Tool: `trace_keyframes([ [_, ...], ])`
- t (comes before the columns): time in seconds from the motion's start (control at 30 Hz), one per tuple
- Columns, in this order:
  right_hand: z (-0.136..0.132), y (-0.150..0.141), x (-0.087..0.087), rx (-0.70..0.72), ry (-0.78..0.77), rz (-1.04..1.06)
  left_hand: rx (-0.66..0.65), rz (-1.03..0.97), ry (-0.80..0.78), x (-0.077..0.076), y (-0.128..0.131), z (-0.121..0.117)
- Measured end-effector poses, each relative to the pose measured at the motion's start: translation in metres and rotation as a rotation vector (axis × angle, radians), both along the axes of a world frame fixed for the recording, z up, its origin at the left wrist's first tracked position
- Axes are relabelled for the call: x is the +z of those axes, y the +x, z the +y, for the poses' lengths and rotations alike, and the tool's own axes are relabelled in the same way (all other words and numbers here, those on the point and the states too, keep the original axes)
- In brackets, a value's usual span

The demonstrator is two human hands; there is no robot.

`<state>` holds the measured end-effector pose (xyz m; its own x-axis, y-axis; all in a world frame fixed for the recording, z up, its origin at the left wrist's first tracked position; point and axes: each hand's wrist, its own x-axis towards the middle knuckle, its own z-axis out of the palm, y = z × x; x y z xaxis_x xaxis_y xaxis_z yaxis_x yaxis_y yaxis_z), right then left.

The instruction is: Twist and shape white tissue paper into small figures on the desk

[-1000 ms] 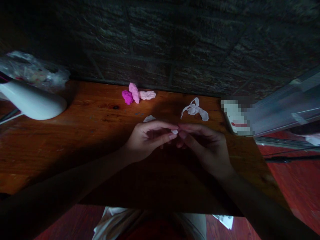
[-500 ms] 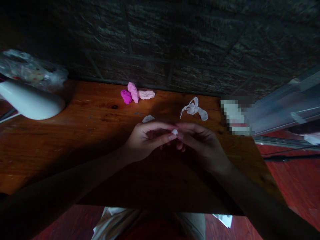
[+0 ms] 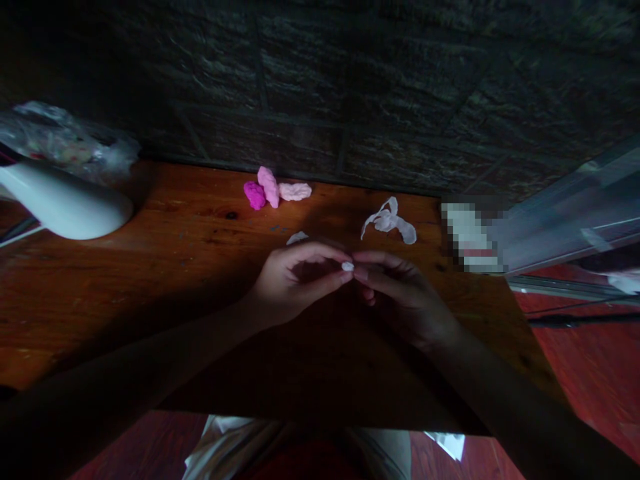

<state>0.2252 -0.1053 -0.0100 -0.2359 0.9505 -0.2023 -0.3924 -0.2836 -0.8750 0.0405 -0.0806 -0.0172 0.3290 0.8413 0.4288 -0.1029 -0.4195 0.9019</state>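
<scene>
Between my fingertips, over the middle of the wooden table (image 3: 190, 253), is a small white lump (image 3: 348, 266) that looks soft, perhaps clay. My left hand (image 3: 300, 277) pinches it between thumb and index finger. From the other side my right hand (image 3: 400, 287) meets it, thumb and index finger closed against its edge. A flat white piece (image 3: 297, 237) lies just beyond my left hand, partly covered by it. Thin, torn-looking white strips (image 3: 387, 220) rest past my right hand. Farther back sit three clay-like lumps: magenta (image 3: 255, 195), pink (image 3: 269, 187) and pale pink (image 3: 295, 192).
At the left stand a white, smooth, tapered object (image 3: 75, 203) and a crumpled clear plastic bag (image 3: 75, 147). A dark stone-patterned wall (image 3: 310, 87) borders the table's back. To the right are a pixelated pale object (image 3: 470, 237) and a translucent panel (image 3: 575, 207).
The white lump has turned slightly between my fingertips and looks flatter. My right hand's lower fingers have shifted a little. The table items stay put, apart from a slight camera shift.
</scene>
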Motion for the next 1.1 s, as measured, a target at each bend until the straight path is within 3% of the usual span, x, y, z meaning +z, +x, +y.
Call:
trace_keyframes([
  [0.5, 0.0011, -0.0001, 0.0021, 0.045, -0.054, 0.041, 0.028, 0.051, 0.056, 0.0, -0.0012, 0.0032],
  [0.7, -0.0004, 0.0022, 0.0008, 0.104, -0.035, 0.046, -0.055, 0.015, -0.059, 0.0002, -0.0017, 0.0026],
  [1.1, -0.0008, 0.0005, 0.0018, 0.057, -0.002, -0.004, -0.125, -0.022, -0.207, 0.0019, -0.0022, 0.0053],
])
